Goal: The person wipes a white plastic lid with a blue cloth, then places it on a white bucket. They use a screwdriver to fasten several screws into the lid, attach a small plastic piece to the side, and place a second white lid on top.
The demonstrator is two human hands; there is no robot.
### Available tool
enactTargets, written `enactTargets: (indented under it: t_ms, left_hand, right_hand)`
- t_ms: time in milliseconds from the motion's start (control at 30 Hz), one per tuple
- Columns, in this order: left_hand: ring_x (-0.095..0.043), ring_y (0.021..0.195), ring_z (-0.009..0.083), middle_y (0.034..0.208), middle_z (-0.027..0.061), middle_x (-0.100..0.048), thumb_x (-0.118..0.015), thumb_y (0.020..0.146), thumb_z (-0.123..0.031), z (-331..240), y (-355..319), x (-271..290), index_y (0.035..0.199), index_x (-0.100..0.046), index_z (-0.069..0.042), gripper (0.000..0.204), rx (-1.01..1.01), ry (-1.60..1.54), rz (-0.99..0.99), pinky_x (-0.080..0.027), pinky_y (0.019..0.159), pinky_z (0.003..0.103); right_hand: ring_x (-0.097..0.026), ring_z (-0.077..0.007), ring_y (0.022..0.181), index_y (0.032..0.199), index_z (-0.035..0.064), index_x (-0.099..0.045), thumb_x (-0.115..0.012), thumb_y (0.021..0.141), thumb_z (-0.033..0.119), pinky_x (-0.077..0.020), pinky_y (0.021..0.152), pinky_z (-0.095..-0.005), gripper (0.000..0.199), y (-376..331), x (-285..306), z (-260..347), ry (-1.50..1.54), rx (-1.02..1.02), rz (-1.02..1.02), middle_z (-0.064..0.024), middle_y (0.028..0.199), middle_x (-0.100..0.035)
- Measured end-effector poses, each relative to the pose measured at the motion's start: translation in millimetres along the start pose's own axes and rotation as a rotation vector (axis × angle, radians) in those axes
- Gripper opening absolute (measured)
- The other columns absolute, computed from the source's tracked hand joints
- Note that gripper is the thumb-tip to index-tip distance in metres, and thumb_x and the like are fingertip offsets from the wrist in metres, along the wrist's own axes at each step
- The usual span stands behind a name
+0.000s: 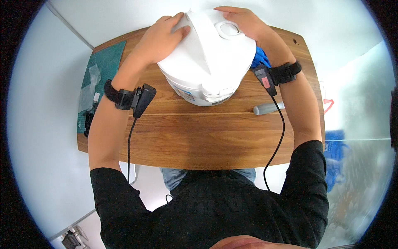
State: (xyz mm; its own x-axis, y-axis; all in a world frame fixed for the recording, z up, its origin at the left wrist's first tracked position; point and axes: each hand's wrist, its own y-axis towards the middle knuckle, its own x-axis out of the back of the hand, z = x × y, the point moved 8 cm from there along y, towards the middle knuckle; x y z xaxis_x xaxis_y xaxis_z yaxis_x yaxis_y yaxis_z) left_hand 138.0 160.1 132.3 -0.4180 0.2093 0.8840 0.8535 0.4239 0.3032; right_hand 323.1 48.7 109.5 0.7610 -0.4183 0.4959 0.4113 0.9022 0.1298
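A white rice cooker stands at the far middle of the wooden table, its front latch toward me. A raised band runs over its lid, with a round steam vent to the right of it. My left hand grips the cooker's far left side, thumb and fingers resting on the lid. At the far right rim, my right hand is closed over the edge behind the vent. Some fingertips are hard to make out there.
On the table a green cutting mat lies at left under clear plastic. Blue cloth and a grey cylinder lie at right. Black cables trail from straps on both wrists. A wall stands behind.
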Motion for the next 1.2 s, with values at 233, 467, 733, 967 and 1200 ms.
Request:
enactTargets:
  t_ms: [233,467,733,967,1200]
  left_hand:
    - [-0.059,0.127,0.0401,0.143,0.0276,-0.054,-0.05,0.104,-0.047,-1.5,-4.6,-0.6,0.154,-0.045,-0.004,0.066,0.036,-0.024,0.04,-0.047,0.107,0.045]
    - [-0.06,0.124,0.0382,0.14,0.0254,-0.056,-0.061,0.099,-0.042,2.0,-1.8,10.1,0.147,-0.054,-0.006,0.061,0.049,-0.051,-0.117,-0.047,0.107,0.045]
    - [-0.061,0.121,0.0353,0.123,0.0167,-0.069,-0.076,0.09,-0.039,-61.6,-62.4,37.8,0.11,-0.073,-0.003,0.041,-0.185,-0.247,-0.311,-0.046,0.103,0.044]
    - [-0.058,0.127,0.0349,0.124,0.0151,-0.071,-0.063,0.094,-0.044,-83.8,-100.0,9.5,0.112,-0.072,-0.007,0.042,-0.432,0.006,-0.422,-0.029,0.113,0.054]
    - [-0.063,0.117,0.0345,0.116,0.0122,-0.071,-0.056,0.094,-0.039,-87.8,-102.6,5.6,0.094,-0.07,-0.009,0.033,-0.439,0.076,-0.472,-0.032,0.109,0.052]
  right_hand:
    - [-0.071,-0.0217,0.095,0.136,0.0079,-0.066,-0.049,0.106,0.026,-0.0564,0.083,-0.0315,0.039,15.3,-1.5,-10.6,-0.061,0.229,-0.046,-0.0165,0.117,-0.074]
    - [-0.07,-0.0289,0.102,0.127,0.0071,-0.071,-0.059,0.101,0.035,-0.0535,0.092,-0.0369,0.04,-4.3,19.1,6.0,-0.144,0.005,-0.221,-0.0178,0.116,-0.074]
    - [-0.063,-0.0305,0.123,0.13,0.0123,-0.07,-0.066,0.099,0.035,-0.0469,0.107,-0.0414,0.039,-81.5,19.5,58.8,-0.296,0.387,-0.366,-0.0158,0.134,-0.066]
    - [-0.05,-0.0397,0.136,0.122,0.0072,-0.072,-0.057,0.099,0.016,-0.0389,0.114,-0.0482,0.029,-117.5,-11.0,50.2,-0.353,0.645,-0.489,-0.0182,0.139,-0.062]
    - [-0.055,-0.0419,0.129,0.117,0.0088,-0.073,-0.056,0.094,0.009,-0.0424,0.109,-0.0501,0.029,-129.0,-13.7,55.2,-0.381,0.687,-0.578,-0.0182,0.132,-0.066]
